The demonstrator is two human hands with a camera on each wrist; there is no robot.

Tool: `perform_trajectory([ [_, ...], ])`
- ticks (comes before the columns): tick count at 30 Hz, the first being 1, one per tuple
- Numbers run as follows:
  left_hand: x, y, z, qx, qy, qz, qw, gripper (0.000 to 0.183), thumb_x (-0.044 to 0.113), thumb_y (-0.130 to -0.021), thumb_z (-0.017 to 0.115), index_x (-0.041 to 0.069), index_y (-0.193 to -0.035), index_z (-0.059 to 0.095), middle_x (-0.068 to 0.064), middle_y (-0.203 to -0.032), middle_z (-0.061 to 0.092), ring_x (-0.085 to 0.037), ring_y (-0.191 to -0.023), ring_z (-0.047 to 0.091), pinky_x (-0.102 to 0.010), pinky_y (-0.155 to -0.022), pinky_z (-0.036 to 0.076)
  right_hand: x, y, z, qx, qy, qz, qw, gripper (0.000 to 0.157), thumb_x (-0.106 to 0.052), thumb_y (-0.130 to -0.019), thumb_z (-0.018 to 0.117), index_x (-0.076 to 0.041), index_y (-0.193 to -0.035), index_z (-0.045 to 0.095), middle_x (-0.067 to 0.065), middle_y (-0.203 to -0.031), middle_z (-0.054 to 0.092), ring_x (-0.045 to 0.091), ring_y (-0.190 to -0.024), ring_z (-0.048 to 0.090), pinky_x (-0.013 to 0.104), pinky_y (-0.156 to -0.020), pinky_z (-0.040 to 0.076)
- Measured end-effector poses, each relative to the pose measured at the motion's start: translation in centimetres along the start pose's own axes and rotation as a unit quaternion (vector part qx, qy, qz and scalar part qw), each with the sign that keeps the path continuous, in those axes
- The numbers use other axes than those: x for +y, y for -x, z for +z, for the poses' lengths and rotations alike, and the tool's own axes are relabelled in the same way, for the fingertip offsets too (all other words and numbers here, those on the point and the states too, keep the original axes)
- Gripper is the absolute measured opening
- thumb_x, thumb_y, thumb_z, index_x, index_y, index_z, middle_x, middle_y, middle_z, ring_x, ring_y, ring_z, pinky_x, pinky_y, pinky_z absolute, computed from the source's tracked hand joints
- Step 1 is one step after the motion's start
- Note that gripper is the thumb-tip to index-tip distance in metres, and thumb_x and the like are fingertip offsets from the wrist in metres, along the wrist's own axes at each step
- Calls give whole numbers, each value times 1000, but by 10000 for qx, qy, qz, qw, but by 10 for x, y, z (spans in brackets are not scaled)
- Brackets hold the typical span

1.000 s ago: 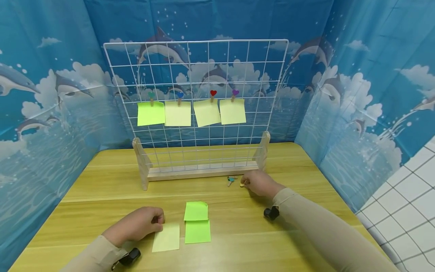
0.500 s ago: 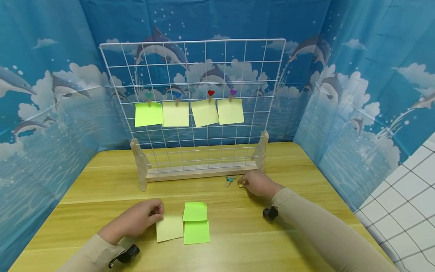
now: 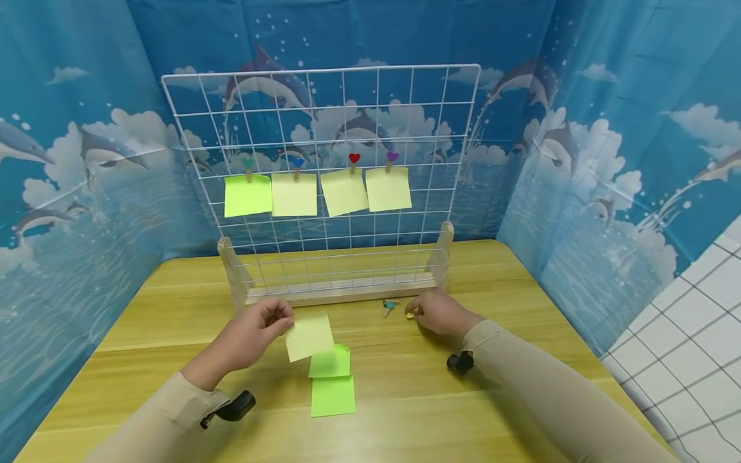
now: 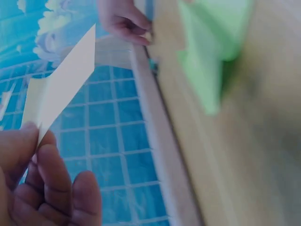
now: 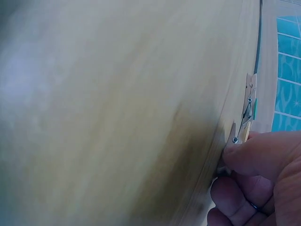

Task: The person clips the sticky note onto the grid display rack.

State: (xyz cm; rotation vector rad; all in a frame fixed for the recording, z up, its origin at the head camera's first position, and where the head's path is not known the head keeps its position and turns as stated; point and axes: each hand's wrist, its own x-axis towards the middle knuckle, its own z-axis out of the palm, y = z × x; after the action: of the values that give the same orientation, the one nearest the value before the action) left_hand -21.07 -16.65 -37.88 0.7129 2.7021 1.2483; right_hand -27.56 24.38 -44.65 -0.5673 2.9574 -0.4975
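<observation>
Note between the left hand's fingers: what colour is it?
Pale yellow. The note shows its colour best in the head view.

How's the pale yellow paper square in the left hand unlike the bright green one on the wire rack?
The pale yellow paper square is pinched by the left hand; the bright green paper square is clipped to the white wire rack. The yellow square looks paler than the green. Both are squarish.

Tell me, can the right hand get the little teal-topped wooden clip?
Probably yes: the teal-topped wooden clip lies close beside the right hand, and nothing seems to block the way. But that hand pinches a yellow-topped wooden clip, so it may have to let go first.
</observation>
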Motion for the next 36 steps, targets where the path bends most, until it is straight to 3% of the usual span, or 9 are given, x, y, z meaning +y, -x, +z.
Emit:
perform_trajectory([
  [9,46,-39,-10,487,134,386,9980,8,18,-109,59,12,-110,64,-6,-95,63,-22,-76,53,-30,-65,46,-2,4,-1,-3,-52,72,10000,24,-4,-97,69,-11,-117,81,4,-107,79,13,-76,59,31,-69,50],
  [16,76,-66,-15,605,128,732,9954,10,20,-110,58,15,-115,65,-5,-99,65,-25,-82,56,-39,-73,50,-6,7,-3,-66,-142,201,9997,24,-5,-97,69,-11,-118,80,4,-102,78,14,-74,58,30,-66,48],
  [21,95,-82,-14,583,165,842,9946,10,23,-110,58,17,-115,65,-5,-99,64,-26,-82,55,-40,-73,49,-5,6,-2,-28,-65,206,9998,24,-6,-97,70,-12,-118,80,4,-104,78,14,-78,60,32,-70,52],
  [27,110,-97,-10,552,277,902,9940,10,24,-110,59,18,-115,65,-4,-100,65,-27,-83,56,-41,-73,50,-4,5,-1,-36,-61,206,9998,24,-6,-97,70,-12,-118,80,4,-103,78,14,-80,62,35,-75,56],
  [36,117,-114,-8,601,273,929,9935,12,25,-110,58,17,-117,65,-4,-101,65,-26,-84,58,-40,-75,51,-4,5,-1,-47,-96,290,9995,24,-7,-98,69,-12,-119,80,3,-105,78,12,-82,63,35,-78,58],
])
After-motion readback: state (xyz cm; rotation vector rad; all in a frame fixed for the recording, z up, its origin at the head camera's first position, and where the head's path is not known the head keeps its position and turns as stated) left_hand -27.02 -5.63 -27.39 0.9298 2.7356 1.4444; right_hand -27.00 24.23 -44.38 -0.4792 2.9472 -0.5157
